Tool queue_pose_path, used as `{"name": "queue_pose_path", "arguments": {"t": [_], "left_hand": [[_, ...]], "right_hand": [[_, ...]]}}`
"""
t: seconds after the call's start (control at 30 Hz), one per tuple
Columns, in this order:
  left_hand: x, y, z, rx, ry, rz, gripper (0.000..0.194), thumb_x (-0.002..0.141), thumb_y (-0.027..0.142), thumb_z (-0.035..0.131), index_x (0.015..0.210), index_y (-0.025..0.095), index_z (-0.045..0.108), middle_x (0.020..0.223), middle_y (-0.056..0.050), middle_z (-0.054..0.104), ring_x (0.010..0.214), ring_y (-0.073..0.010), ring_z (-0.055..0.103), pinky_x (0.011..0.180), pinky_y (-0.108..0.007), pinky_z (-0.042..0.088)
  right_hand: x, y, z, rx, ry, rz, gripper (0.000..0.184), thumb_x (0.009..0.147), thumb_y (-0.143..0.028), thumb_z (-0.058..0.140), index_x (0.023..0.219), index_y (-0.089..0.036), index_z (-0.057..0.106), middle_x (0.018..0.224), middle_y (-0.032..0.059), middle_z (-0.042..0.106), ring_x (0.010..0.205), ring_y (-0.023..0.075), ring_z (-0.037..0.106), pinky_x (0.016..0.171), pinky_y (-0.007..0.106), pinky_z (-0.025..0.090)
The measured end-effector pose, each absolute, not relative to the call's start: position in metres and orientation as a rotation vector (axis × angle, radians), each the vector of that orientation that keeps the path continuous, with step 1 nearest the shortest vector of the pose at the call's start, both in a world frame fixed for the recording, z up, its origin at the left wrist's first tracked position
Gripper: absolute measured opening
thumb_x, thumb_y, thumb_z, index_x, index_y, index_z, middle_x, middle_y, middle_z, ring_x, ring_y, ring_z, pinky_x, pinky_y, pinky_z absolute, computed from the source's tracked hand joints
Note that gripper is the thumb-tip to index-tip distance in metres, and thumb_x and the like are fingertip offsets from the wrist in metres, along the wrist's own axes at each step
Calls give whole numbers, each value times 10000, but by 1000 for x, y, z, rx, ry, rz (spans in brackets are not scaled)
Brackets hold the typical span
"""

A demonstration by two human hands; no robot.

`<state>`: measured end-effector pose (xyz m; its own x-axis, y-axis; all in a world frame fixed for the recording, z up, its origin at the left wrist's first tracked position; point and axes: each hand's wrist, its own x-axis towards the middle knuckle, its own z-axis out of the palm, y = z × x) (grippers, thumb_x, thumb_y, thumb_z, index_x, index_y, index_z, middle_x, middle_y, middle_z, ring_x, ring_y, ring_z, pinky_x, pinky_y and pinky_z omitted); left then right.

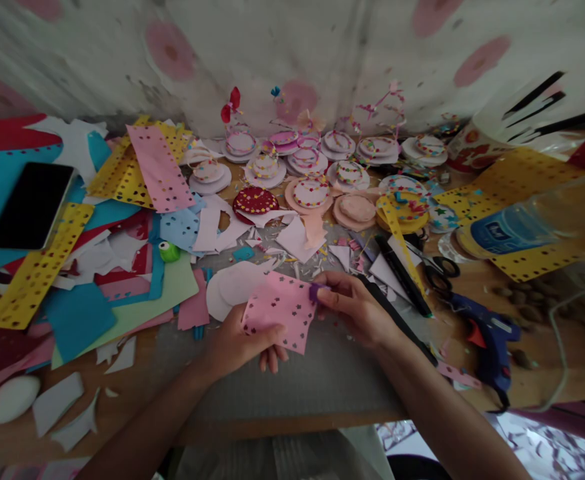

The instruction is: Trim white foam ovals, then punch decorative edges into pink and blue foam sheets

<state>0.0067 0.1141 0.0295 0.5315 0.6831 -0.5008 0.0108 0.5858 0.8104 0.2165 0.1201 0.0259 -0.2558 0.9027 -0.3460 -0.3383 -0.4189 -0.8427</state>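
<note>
My left hand (245, 347) is closed on the near left corner of a pink craft sheet (279, 308), thumb on top and fingers beneath. Small flower-shaped holes dot this sheet. At its right edge, my right hand (352, 303) pinches a small purple paper punch (315, 292), largely covered by the fingers. Just behind the sheet lie white cut rounds (229, 290). Several little layered hats (307, 193) trimmed with beads or stars stand in rows farther back.
Coloured sheets and a phone (32, 205) cover the left side. On the right are a black marker (403, 277), scissors (439, 273), a blue glue gun (492, 340) and a lying bottle (515, 230). A cup (479, 143) holds brushes at the back right.
</note>
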Motion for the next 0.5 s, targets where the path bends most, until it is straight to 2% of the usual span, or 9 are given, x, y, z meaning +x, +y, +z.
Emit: {"name": "queue_pose_path", "arguments": {"t": [0.1,0.23,0.37,0.5], "left_hand": [[6,115,29,877,950,483,291,753,373,731,685,111,623,551,-60,700,376,-123,603,335,-168,421],[4,114,26,880,949,533,294,773,367,712,658,111,626,550,-68,699,372,-126,597,327,-174,413],[1,113,23,888,946,549,282,794,347,700,661,106,643,569,-77,708,384,-124,606,336,-172,422],[0,113,22,902,967,564,291,797,357,696,660,104,646,579,-87,712,383,-129,608,330,-176,422]], "right_hand": [[215,120,25,-1013,-773,1813,267,755,-422,728,741,-162,671,646,-9,527,567,102,465,532,225,456],[215,122,31,-1013,-670,1772,250,766,-422,695,808,-177,672,684,-11,482,570,107,420,500,225,457],[216,124,38,-1020,-541,1748,213,763,-390,633,821,-190,678,740,16,519,587,122,427,488,228,430],[217,126,38,-988,-428,1809,255,749,-397,578,806,-178,696,757,32,536,581,126,424,468,239,393]]}}
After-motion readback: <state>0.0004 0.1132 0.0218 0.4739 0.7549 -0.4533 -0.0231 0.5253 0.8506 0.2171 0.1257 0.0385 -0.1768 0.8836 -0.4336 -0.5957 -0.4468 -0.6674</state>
